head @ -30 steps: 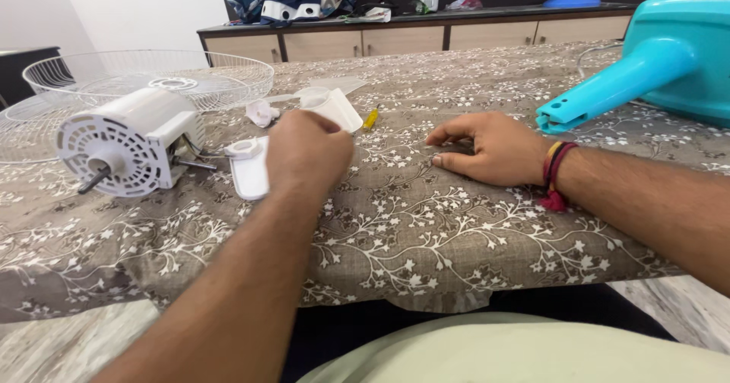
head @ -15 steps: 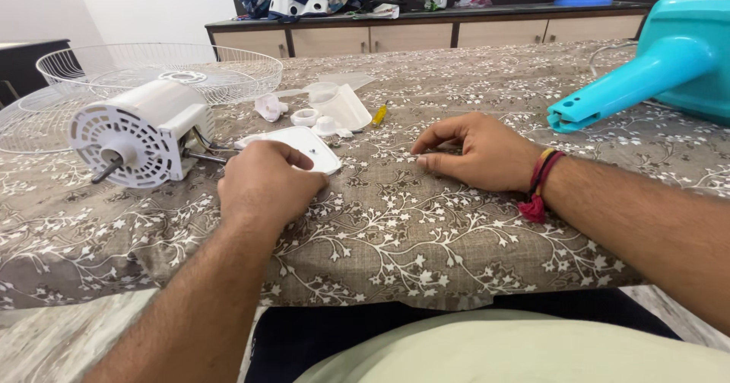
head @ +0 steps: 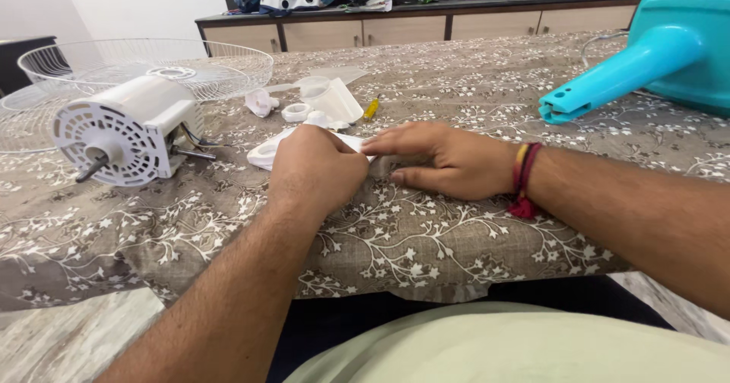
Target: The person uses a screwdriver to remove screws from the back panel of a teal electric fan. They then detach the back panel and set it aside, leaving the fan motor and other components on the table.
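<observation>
My left hand [head: 315, 168] is closed over a flat white plastic plate [head: 266, 153] that lies on the patterned tablecloth [head: 426, 231]. Only the plate's left end and a sliver of its right edge show past my fingers. My right hand [head: 441, 158], with red and yellow threads at the wrist, has come up against the left hand. Its fingers lie on the plate's right end and its thumb is tucked below. A white fan motor [head: 122, 128] with a bare shaft sits to the left of the plate.
A wire fan guard [head: 144, 63] lies behind the motor. Small white parts [head: 261, 101], a ring [head: 295, 112], a cup-shaped piece [head: 332, 98] and a yellow screwdriver [head: 371, 108] lie past the plate. A teal fan stand [head: 646, 56] fills the right. Cabinets [head: 426, 24] line the back wall.
My left hand drew the white plate toward the table's middle and closed over it. My right hand slid left from the bare cloth and met the plate's right end.
</observation>
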